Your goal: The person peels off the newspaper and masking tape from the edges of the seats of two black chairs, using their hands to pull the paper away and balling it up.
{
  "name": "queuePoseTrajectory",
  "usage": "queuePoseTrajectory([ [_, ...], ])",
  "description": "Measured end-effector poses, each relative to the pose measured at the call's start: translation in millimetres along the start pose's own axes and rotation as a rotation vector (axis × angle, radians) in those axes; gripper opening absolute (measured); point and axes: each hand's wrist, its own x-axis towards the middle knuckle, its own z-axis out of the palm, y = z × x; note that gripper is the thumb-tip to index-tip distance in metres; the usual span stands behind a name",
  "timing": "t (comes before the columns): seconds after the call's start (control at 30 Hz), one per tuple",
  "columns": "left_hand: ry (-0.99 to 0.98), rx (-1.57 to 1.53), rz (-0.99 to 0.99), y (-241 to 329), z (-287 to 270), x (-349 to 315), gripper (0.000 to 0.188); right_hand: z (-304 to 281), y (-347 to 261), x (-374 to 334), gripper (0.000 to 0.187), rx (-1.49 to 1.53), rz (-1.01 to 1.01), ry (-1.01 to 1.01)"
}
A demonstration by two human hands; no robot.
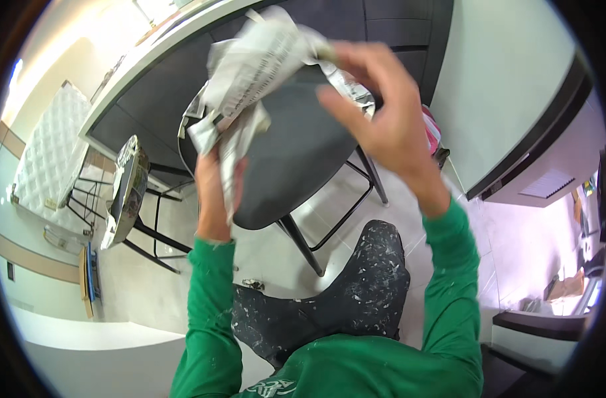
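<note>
In the head view, a crumpled newspaper (263,66) is held over the far left part of the dark chair (296,156). The left hand (213,192), at the chair's left edge, has its fingers closed around the newspaper's lower, hanging folds. The right hand (392,119), above the chair's right side, is blurred; its thumb stands apart from the curved fingers, and whether the fingertips grasp the newspaper's right end cannot be told. Torn printed scraps (350,87) line the chair's far rim. To the chair's left stands a stool (126,192), its edge likewise papered, and farther left a white quilted mattress (53,142). Dark cabinets (399,30) lie beyond the chair; white-flecked trousers (376,278) lie on its near side.
</note>
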Motion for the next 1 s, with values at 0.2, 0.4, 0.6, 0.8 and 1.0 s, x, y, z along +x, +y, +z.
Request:
queuePoseTrajectory([
  [0.2, 0.101, 0.434, 0.075, -28, -102, -178, 0.032, 107, -93, -180, 0.044, 0.385, 0.337, -0.445],
  [0.4, 0.673, 0.277, 0.030, -46, -164, -259, 0.014, 168, -128, -262, 0.028, 0.615, 0.471, -0.807],
  [0.6, 0.996, 1.270, -0.100, -128, -377, -307, 0.043, 73, -42, -201, 0.022, 0.111, 0.539, -0.621],
  [0.8, 1.044, 1.340, -0.674, -238, -502, -360, 0.067, 27, 54, -131, 0.051, -0.494, 0.044, -0.544],
  [1.0, 0.705, 0.772, -0.713, -263, -496, -347, 0.074, 23, 102, -133, 0.056, -0.627, -0.186, -0.561],
])
